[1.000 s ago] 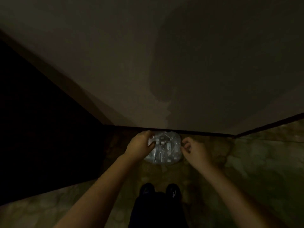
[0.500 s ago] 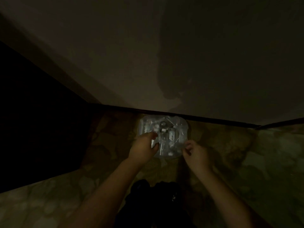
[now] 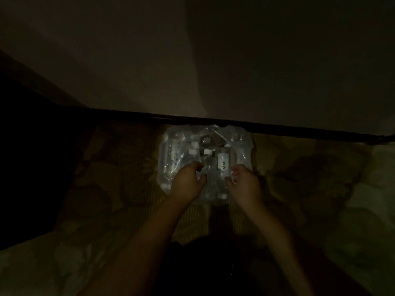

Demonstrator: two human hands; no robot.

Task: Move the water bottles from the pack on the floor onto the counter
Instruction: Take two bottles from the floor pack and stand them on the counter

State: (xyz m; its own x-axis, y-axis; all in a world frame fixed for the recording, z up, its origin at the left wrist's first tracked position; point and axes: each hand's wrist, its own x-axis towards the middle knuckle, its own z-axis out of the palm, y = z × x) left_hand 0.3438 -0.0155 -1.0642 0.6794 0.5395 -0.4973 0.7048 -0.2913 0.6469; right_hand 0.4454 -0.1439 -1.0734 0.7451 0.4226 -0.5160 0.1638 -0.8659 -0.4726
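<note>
Your pack [image 3: 241,144] of water bottles [image 3: 222,162] sits on the floor [image 3: 119,167] at 12 o'clock, its far edge touching the baseboard [image 3: 277,127]. Your left hand [image 3: 188,182] at its 7 o'clock and right hand [image 3: 244,185] at 5 o'clock curl their fingers, pinching its plastic wrap. The wall [image 3: 149,71] rises behind.

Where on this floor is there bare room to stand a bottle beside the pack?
Bare patterned floor lies left of the pack of water bottles, up to the dark shadow, and right of it along the baseboard. It is crowded at the pack's near edge, where the left hand and right hand grip its wrap.
</note>
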